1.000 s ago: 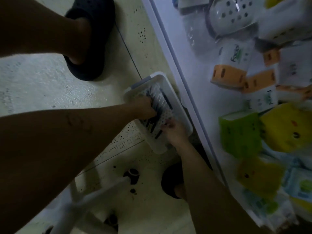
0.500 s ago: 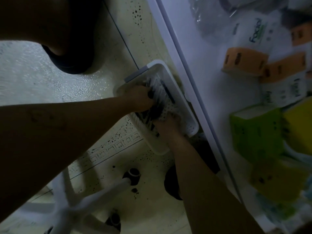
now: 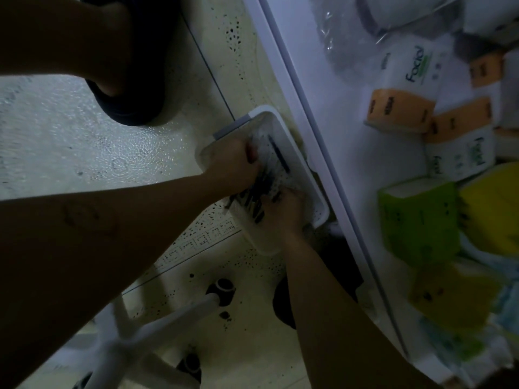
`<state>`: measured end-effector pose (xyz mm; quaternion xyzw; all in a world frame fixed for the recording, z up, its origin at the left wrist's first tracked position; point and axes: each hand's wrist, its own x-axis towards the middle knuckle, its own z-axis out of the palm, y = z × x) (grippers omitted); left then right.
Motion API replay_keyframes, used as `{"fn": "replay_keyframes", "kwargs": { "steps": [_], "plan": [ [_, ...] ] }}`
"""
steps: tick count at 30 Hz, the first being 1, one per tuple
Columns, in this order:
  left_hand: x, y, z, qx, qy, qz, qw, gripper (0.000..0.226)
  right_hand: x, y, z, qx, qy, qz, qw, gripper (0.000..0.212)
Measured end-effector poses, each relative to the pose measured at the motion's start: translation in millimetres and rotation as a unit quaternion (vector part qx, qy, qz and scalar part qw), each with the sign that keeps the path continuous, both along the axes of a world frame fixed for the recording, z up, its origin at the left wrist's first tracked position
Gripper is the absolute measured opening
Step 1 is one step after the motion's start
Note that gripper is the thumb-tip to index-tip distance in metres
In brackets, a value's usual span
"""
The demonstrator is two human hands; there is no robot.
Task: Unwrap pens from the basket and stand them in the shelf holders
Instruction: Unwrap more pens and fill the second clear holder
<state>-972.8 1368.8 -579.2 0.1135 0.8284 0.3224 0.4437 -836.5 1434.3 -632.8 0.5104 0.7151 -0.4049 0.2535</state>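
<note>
A pale speckled floor (image 3: pixel 112 153) fills the left of the view, and a white shelf (image 3: pixel 337 136) runs down the right, loaded with tissue packs: a white one printed "Facial" (image 3: pixel 412 68), orange ones (image 3: pixel 398 110), a green one (image 3: pixel 418 217) and a yellow one (image 3: pixel 494 209) just beside it. Two bare forearms reach in from the lower left and bottom toward a white basket (image 3: pixel 292 141) that sits on the floor against the foot of the shelf. A white chair base (image 3: pixel 157 329) with dark casters spreads over the floor at the bottom, and a dark slipper (image 3: pixel 132 113) stands on the floor at upper left, well apart from the basket. The left hand (image 3: pixel 233 161) is inside the basket with its fingers curled tight round a bundle of pens (image 3: pixel 250 204), dark sticks in a pale, shiny wrap. The right hand (image 3: pixel 280 211) lies on the near end of the same bundle; its fingers are hidden under the back of the hand, so I cannot tell whether it grips or only presses. One loose dark pen (image 3: pixel 278 153) lies in the basket along the far wall.
</note>
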Motion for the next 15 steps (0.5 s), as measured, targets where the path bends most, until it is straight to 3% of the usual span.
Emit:
{"fn": "replay_keyframes", "kwargs": {
  "steps": [3, 8, 15],
  "plan": [
    [1.5, -2.9, 9.5, 0.028, -0.039, 0.008, 0.999, 0.004, -10.5, 6.4, 3.4, 0.038, 0.020, -0.032, 0.999, 0.020],
    [-5.9, -1.5, 16.2, 0.005, -0.056, -0.044, 0.997, 0.031, -26.3, 14.9, -11.6, 0.071, -0.027, -0.073, 0.994, 0.040],
    [-15.2, -0.5, 11.5, -0.008, -0.076, -0.063, 0.995, 0.033, -30.3, 13.5, -3.9, 0.105, -0.089, -0.042, 0.990, 0.046]
  ]
}}
